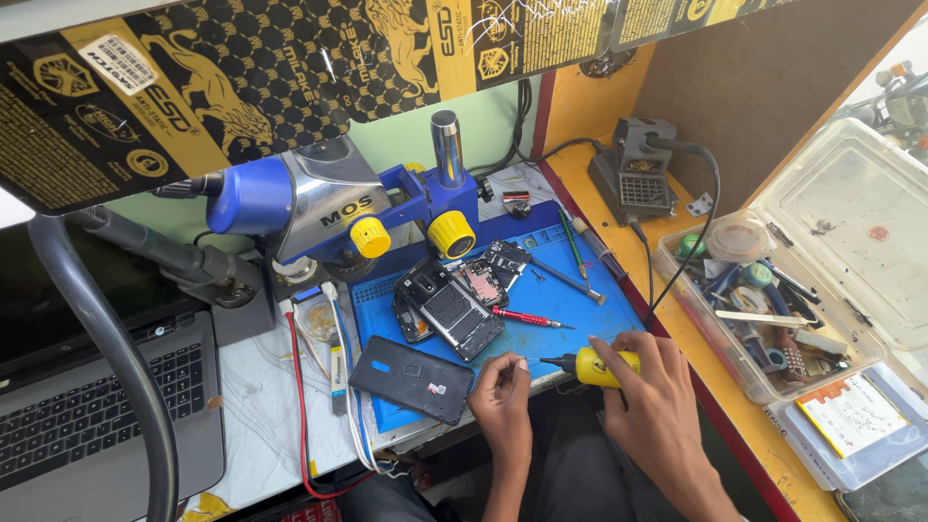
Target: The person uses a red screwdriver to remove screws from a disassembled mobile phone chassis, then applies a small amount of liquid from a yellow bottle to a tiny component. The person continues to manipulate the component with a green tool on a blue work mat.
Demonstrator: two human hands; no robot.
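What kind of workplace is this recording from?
Probably a phone repair bench: an opened phone lies on a blue work mat under a microscope, and the right hand holds a soldering iron.

My right hand (650, 387) wraps a yellow soldering iron (597, 367) with a black tip at lower centre of the frame. Beside my left hand (501, 398) lies a black phone back cover (413, 379) bearing a small blue patch. Both sit on a bright blue work mat (570, 309). A red-handled screwdriver (527, 318) crosses mid-frame. The microscope (338, 208), upper centre, is blue and silver with yellow knobs. Upper left, a black-and-gold sheet (242, 77) shows a honeycomb pattern. The bench (696, 338) at right is orange.
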